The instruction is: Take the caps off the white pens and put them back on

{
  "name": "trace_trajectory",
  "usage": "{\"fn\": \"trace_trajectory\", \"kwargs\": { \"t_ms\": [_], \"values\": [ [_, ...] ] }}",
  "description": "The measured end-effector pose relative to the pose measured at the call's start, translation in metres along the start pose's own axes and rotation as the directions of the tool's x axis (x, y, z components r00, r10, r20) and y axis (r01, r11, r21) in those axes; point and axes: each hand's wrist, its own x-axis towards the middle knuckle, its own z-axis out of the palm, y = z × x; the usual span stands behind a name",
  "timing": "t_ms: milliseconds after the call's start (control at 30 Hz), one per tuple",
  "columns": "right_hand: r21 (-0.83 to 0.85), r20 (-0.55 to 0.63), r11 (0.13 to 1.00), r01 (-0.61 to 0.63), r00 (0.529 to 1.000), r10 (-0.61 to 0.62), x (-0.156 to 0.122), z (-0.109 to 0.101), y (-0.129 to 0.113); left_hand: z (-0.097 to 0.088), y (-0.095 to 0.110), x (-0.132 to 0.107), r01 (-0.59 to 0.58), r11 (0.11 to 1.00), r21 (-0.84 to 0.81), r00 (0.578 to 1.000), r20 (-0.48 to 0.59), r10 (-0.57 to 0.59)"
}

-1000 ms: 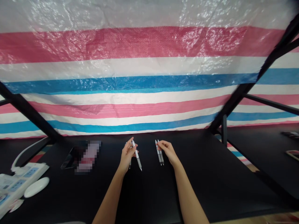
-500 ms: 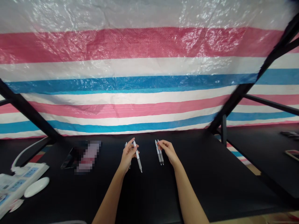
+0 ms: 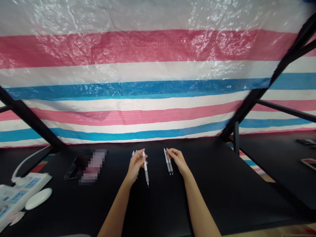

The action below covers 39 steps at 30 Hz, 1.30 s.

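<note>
My left hand (image 3: 135, 166) grips a white and grey pen (image 3: 145, 171), whose metal tip points down toward the black desk (image 3: 209, 200). A second pen (image 3: 133, 153) shows only at its top, mostly hidden behind those fingers. My right hand (image 3: 178, 160) has its fingertips on the upper ends of two white and grey pens (image 3: 168, 164) side by side, tips down. The gap between my hands is narrow, with no contact between them.
To the left on the desk lie a dark phone (image 3: 74, 168) with a blurred patch, a white mouse (image 3: 38, 198) and a white power strip (image 3: 23, 189). A striped tarp (image 3: 148, 92) hangs beyond the desk between black frame bars (image 3: 259, 92).
The pen in my left hand has swung more upright, its tip now lower on the desk. My left hand has slid slightly down. My right hand and its pens look unchanged.
</note>
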Motion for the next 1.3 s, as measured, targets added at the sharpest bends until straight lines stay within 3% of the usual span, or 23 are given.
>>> {"fn": "trace_trajectory", "kwargs": {
  "t_ms": [1100, 1300],
  "values": [
    [-0.033, -0.016, 0.999, -0.006, 1.000, 0.005, 0.002, -0.001, 0.005, -0.004, 0.001, 0.001, 0.001, 1.000, -0.022, 1.000, -0.004, -0.001],
    [-0.014, -0.011, 1.000, -0.007, 1.000, 0.007, 0.002, -0.001, 0.003, -0.012, -0.003, 0.005, 0.002, 1.000, 0.014, 0.994, -0.111, -0.001]
  ]
}}
